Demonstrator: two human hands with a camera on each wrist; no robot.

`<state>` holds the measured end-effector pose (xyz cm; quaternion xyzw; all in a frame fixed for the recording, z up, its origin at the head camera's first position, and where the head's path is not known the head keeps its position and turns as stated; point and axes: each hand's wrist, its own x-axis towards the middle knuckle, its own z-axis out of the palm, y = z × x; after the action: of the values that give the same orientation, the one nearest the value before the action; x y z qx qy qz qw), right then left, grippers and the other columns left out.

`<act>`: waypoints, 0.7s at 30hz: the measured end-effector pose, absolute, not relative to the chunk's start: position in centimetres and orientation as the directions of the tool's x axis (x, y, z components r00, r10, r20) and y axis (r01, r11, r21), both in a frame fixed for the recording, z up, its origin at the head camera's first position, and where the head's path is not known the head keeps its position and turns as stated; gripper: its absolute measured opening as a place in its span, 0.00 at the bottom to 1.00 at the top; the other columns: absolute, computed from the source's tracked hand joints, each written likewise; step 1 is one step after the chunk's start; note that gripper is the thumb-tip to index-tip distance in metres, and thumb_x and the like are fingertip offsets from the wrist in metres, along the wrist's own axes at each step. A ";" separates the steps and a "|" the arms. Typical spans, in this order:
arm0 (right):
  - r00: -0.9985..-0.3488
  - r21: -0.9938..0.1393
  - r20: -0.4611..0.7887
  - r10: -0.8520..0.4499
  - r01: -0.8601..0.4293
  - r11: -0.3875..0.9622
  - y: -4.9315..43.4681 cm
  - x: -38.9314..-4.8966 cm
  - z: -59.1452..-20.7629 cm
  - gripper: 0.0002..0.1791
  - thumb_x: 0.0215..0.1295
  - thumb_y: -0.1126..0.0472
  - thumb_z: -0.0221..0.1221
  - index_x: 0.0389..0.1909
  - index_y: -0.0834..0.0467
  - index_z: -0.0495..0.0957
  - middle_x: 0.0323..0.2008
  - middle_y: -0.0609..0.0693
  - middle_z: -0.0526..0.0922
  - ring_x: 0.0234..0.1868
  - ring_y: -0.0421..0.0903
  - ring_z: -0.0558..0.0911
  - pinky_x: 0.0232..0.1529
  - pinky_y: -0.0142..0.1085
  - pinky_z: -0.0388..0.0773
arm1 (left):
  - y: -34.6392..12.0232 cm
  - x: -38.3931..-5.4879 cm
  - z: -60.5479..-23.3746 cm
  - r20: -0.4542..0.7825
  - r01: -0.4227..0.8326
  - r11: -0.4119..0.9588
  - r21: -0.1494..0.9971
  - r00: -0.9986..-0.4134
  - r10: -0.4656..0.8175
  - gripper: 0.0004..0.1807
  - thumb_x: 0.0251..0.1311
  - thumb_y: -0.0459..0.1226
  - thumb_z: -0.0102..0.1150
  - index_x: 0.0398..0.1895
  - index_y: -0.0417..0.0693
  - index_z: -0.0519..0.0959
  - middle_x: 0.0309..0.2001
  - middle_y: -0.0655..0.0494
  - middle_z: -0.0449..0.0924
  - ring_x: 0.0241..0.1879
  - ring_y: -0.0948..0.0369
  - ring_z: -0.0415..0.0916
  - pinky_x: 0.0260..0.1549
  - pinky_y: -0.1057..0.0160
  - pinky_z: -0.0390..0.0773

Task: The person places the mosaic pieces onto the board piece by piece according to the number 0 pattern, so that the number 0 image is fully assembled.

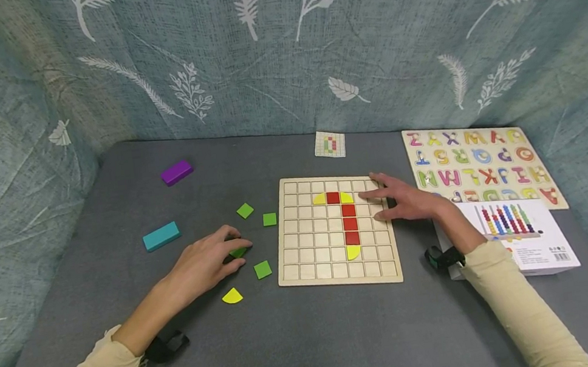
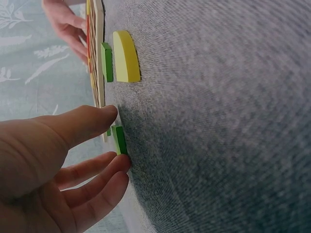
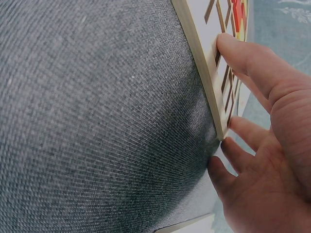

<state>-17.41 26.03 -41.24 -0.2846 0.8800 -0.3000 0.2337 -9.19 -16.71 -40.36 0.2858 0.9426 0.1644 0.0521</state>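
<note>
My left hand (image 1: 206,263) is over a green square tile (image 2: 119,141) lying on the grey cloth. In the left wrist view its fingertips are right at one end of the tile, and a small gap separates the thumb from the other end. At the right edge of the wooden grid board (image 1: 311,276), my right hand (image 1: 408,199) rests with fingers spread, the thumb over the squares. On the board, red squares (image 1: 350,223) and yellow quarter-round pieces (image 1: 354,252) form a hooked line. Close to the left hand lie another green tile (image 1: 263,270) and a yellow quarter-round (image 1: 232,296).
More green tiles (image 1: 245,211) lie left of the board. A teal block (image 1: 161,236) and a purple block (image 1: 177,173) sit farther left. Behind the board is a pattern card (image 1: 329,144). On the right, a white box (image 1: 538,245) overlaps a letter puzzle (image 1: 478,137).
</note>
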 end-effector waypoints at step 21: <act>-0.724 -0.674 -0.236 -0.648 -0.358 0.646 26.1 -17.4 -41.2 0.32 0.64 0.62 0.62 0.68 0.62 0.65 0.75 0.69 0.42 0.75 0.69 0.42 0.68 0.65 0.48 | -16.6 -9.1 -40.6 0.002 0.535 0.777 0.333 -0.824 0.567 0.15 0.55 0.37 0.69 0.46 0.49 0.84 0.49 0.50 0.77 0.38 0.56 0.80 0.30 0.57 0.78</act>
<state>-17.37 26.14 -41.24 -0.2872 0.8761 -0.3074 0.2356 -9.10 -16.63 -40.64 0.2926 0.9412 0.1615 0.0491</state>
